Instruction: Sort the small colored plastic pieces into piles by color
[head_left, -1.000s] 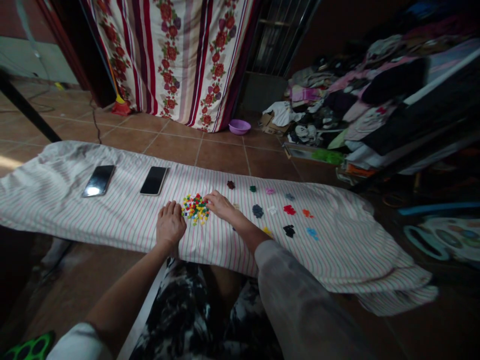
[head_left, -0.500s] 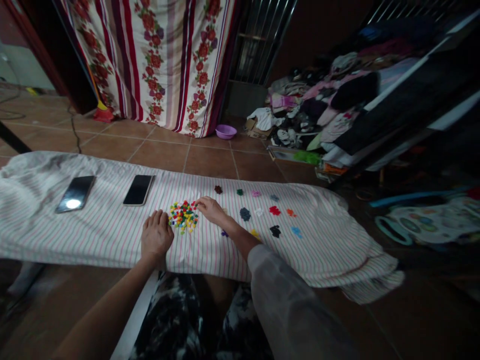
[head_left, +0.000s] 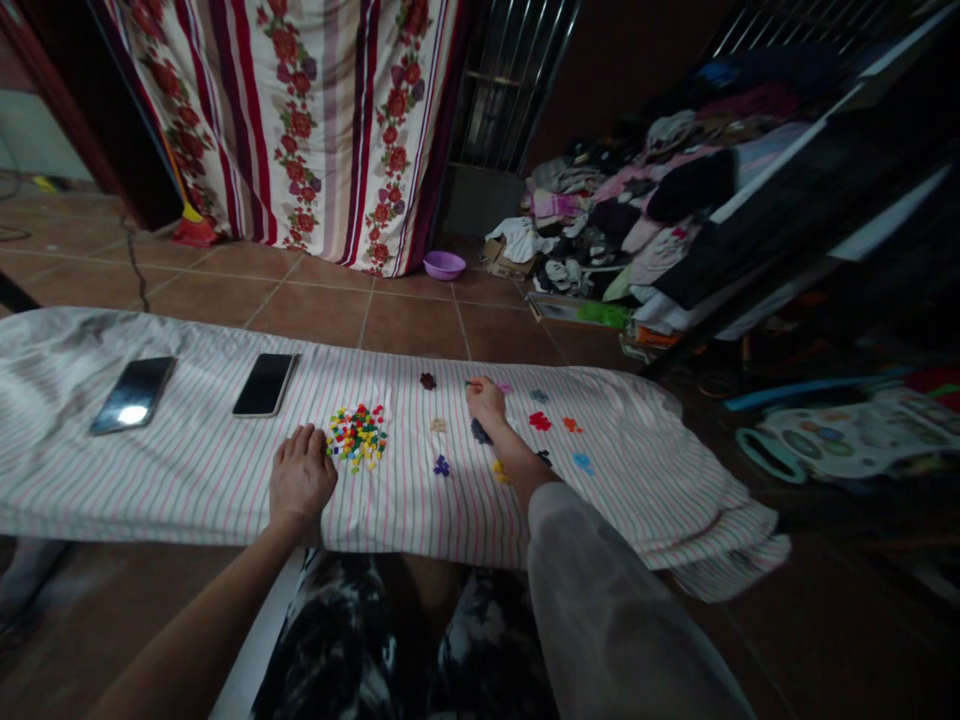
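A mixed pile of small coloured pieces [head_left: 358, 437] lies on the striped cloth [head_left: 187, 470]. My left hand [head_left: 302, 475] rests flat on the cloth at the pile's left edge, fingers stretched out. To the right of the pile, my right hand [head_left: 487, 402] is closed in a pinch over the dark green spot; what it holds is too small to name. Single-colour clusters lie around it: brown [head_left: 427, 381], beige [head_left: 438, 425], purple [head_left: 442, 466], yellow [head_left: 500, 472], red [head_left: 539, 421], orange [head_left: 573, 425] and light blue [head_left: 583, 462]. A dark grey cluster [head_left: 481, 432] is partly under my right hand.
Two phones, one at the far left [head_left: 133, 395] and one nearer [head_left: 265, 385], lie on the cloth. Beyond it are a purple basin [head_left: 445, 265] on the tiled floor, a floral curtain [head_left: 337, 130] and a heap of clothes [head_left: 622, 215].
My right hand has moved from the mixed pile rightward to the dark green spot. The beige and purple clusters now show fully. My left hand has stayed beside the pile; the view has shifted slightly.
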